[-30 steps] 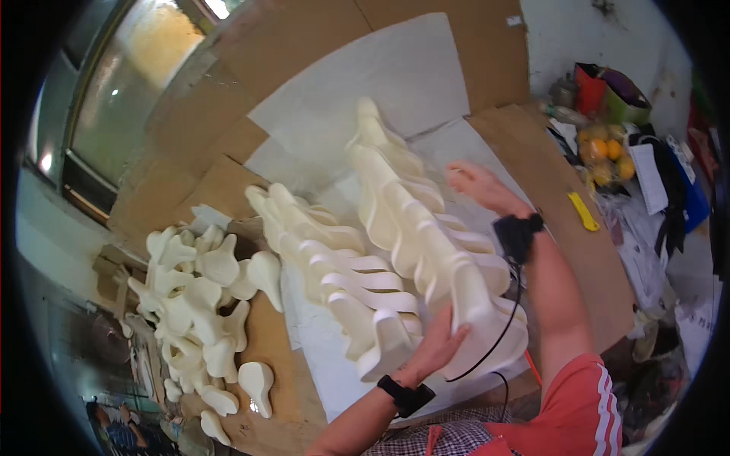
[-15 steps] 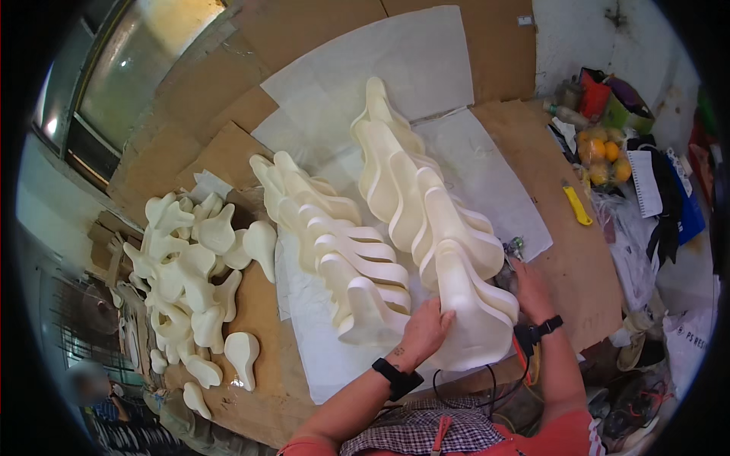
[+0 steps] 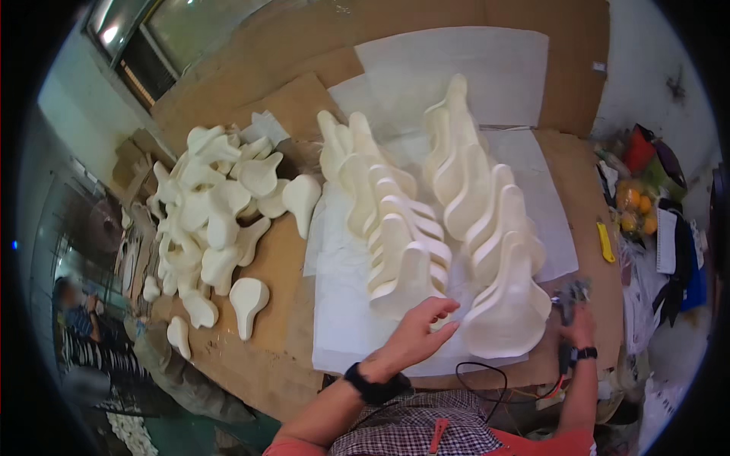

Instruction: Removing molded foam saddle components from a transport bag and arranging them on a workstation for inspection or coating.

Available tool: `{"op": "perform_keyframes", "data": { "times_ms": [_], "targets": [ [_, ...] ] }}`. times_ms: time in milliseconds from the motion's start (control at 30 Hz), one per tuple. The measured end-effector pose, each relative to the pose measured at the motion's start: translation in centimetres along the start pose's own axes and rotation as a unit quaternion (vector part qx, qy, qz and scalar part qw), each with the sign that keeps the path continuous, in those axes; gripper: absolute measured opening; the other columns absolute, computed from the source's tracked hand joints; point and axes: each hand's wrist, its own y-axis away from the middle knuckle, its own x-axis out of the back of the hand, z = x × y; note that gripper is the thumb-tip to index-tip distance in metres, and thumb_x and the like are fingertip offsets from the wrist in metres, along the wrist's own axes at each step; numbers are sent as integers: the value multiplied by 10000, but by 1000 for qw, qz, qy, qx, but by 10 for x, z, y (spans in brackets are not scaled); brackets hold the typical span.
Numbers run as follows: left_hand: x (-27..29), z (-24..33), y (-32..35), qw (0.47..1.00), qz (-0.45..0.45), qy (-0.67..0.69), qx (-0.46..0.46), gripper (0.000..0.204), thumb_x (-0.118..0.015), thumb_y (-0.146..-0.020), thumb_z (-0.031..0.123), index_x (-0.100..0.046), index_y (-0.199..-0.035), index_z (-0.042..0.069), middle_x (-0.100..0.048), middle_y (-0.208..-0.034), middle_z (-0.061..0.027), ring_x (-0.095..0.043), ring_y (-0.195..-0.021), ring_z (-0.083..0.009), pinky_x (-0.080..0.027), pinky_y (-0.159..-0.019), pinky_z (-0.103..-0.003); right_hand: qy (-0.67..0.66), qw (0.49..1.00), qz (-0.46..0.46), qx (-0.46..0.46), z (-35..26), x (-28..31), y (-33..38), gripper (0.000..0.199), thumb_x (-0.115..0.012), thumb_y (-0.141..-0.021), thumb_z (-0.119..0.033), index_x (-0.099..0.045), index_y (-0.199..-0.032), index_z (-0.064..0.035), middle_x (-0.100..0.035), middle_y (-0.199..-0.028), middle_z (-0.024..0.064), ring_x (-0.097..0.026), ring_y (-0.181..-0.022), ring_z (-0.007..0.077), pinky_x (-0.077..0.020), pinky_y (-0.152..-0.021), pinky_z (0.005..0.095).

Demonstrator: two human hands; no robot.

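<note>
Two long rows of cream moulded foam pieces, a left row (image 3: 414, 277) and a right row (image 3: 506, 319), lie overlapping on white sheets (image 3: 342, 334). My left hand (image 3: 418, 330) hovers between the near ends of both rows. Its fingers are apart with nothing in them. At the right row's near end, my right hand (image 3: 582, 327) is closed round a metal spray gun (image 3: 569, 296). Blur and my fingers hide part of this tool. A thin black hose (image 3: 498, 371) loops along the table's near edge.
Loose cream foam pieces (image 3: 220, 205) are heaped at left on the cardboard-covered table (image 3: 281, 327). A yellow utility knife (image 3: 605, 242) lies at right, near a bag of oranges (image 3: 635, 205) and a notepad (image 3: 666, 239). Another person (image 3: 80, 315) is at far left.
My left hand has let go of the right row's nearest foam piece and lifted off it. My right hand has moved outward with the spray gun. The head view has shifted.
</note>
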Motion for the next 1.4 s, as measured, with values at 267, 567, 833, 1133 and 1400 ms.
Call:
{"op": "perform_keyframes", "data": {
  "times_ms": [267, 567, 833, 1133, 1400],
  "targets": [
    [118, 134, 139, 887, 31, 348, -302, 165, -647, -847, 122, -601, -749, -2, -629, -734, -140, -615, -659, -346, -504, -642, -488, -181, 922, 283, 193, -112, 49, 47, 358, -585, -729, 27, -543, -1084, 16, -549, -1148, 190, -562, -997, 351, -476, -816, 381],
    [147, 161, 347, 828, 215, 282, -433, 325, -604, -902, 278, -662, -810, -27, -566, -670, -106, -558, -586, -254, -444, -530, -345, -203, 589, -93, 777, -463, 21, 276, 259, -637, -670, 35, -592, -920, -11, -624, -875, 150, -602, -767, 329, -500, -663, 403],
    [100, 161, 563, 731, 524, 149, -410, 245, -571, -900, 166, -650, -751, -12, -571, -643, -102, -547, -541, -241, -441, -519, -338, -3, 257, -331, 908, -496, -118, 520, 101, -588, -750, -102, -554, -828, -48, -552, -759, 108, -566, -716, 292, -476, -647, 402],
    [10, 126, 686, 484, 808, 43, -332, 163, -611, -830, 54, -600, -669, 28, -559, -616, -105, -535, -507, -246, -446, -492, -347, 308, -24, -438, 844, -441, -311, 635, 229, -551, -788, -193, -606, -974, -71, -633, -919, 136, -630, -857, 318, -501, -730, 433],
    [-98, -18, 779, 460, 872, 31, -165, 216, -634, -850, 86, -530, -670, 26, -576, -631, -132, -587, -563, -318, -494, -551, -455, 378, 50, -510, 771, -412, -573, 677, 204, -571, -740, -215, -664, -826, -56, -650, -845, 196, -623, -789, 386, -508, -714, 466]
  ]
}}
